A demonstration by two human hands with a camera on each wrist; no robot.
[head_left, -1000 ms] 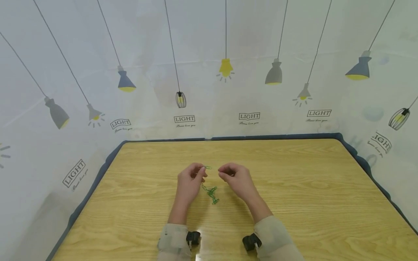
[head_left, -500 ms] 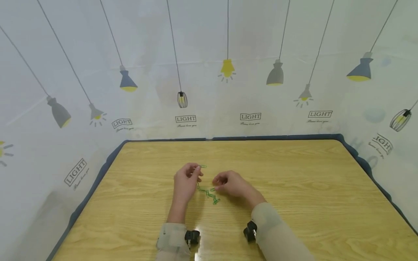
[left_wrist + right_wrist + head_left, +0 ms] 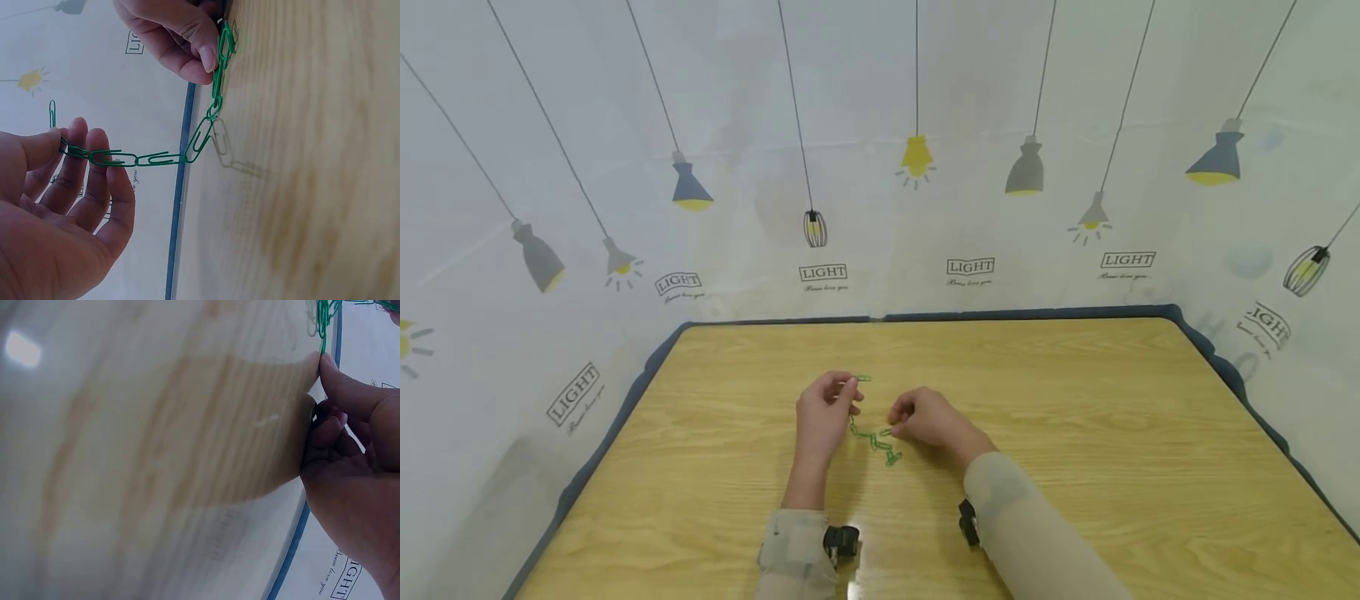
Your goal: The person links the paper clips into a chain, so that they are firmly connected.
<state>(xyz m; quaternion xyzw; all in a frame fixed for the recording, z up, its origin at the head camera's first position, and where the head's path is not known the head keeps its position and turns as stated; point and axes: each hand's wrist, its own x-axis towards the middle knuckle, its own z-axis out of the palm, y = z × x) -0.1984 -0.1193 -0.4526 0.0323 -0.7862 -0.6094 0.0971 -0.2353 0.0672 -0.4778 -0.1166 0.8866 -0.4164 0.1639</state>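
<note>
A chain of linked green paper clips (image 3: 160, 160) hangs from my left hand (image 3: 822, 418), which pinches it near one end between thumb and fingertip. One upright clip (image 3: 52, 114) sticks out past that pinch. From there the chain passes across the other fingers and slopes down to the table, where the remaining clips (image 3: 891, 457) lie bunched. Low over the wood, my right hand (image 3: 928, 417) pinches a green paper clip (image 3: 886, 432) beside the bunch. In the right wrist view its thumb tip (image 3: 326, 362) meets the clip's end; the other fingers are curled in.
The wood-grain table (image 3: 1075, 433) extends around both hands, with a dark blue edge (image 3: 1030, 315) along the back. Behind it hangs a pale sheet (image 3: 880, 225) printed with lamps. Black wrist cameras (image 3: 841, 542) sit at both cuffs.
My right hand has come down and left to the bunched clips and now pinches one. The left hand has shifted slightly left, drawing the chain out longer.
</note>
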